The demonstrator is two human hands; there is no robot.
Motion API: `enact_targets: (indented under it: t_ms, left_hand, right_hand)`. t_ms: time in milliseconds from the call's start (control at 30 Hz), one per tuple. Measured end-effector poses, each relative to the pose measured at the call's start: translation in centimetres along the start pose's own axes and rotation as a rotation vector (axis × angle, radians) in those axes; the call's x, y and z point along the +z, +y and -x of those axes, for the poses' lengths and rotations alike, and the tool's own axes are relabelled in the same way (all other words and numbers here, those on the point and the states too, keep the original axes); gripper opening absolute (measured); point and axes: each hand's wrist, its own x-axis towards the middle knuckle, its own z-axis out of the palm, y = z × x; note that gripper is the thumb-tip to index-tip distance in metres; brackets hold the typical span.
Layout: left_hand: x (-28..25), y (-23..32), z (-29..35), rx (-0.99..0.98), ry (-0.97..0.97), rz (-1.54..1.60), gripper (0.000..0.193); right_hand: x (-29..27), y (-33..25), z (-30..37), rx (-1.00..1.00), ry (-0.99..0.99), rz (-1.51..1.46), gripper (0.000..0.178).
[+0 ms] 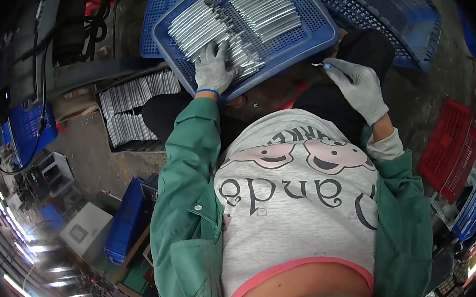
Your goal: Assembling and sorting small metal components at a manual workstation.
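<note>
My left hand (212,71), in a grey knit glove with a blue cuff, lies with its fingers spread on the near end of a row of shiny metal strips (198,27). These strips stand close together in a blue perforated plastic basket (325,32). Another row of metal strips (267,13) fills the basket's right part. Off the basket's near right corner, my right hand (360,86), gloved alike, pinches a small hooked piece (318,64). Its thin pale tip sticks out to the left, and something blue shows at the fingertips. The fingers hide the rest of it.
Left of my knee, a dark crate (106,126) holds more metal strips. An empty-looking blue crate (407,15) stands at the far right, with a red basket (452,149) nearer. Dark machinery with cables (70,38) occupies the far left. A blue bin (125,220) is at lower left.
</note>
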Motion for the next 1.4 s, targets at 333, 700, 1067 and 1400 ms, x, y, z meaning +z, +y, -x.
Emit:
enact_targets:
  t_ms: [333, 700, 1067, 1400]
  left_hand:
    - [-1.3, 5.5, -7.1, 0.412, 0.134, -0.046, 0.051]
    - [-0.9, 3.8, -11.6, 0.571, -0.342, -0.074, 0.032]
    - [6.7, 16.3, -17.4, 0.233, 0.184, 0.230, 0.063]
    - [8.9, 18.1, -16.8, 0.157, -0.460, 0.355, 0.073]
  right_hand:
    - [-0.3, 3.8, -2.6, 0.122, 0.071, -0.325, 0.025]
    - [-3.4, 6.4, -3.7, 0.225, 0.013, -0.716, 0.029]
    - [-3.3, 8.7, -5.7, 0.183, -0.008, -0.811, 0.032]
    - [-2.7, 9.8, -5.0, 0.158, 0.020, -0.813, 0.032]
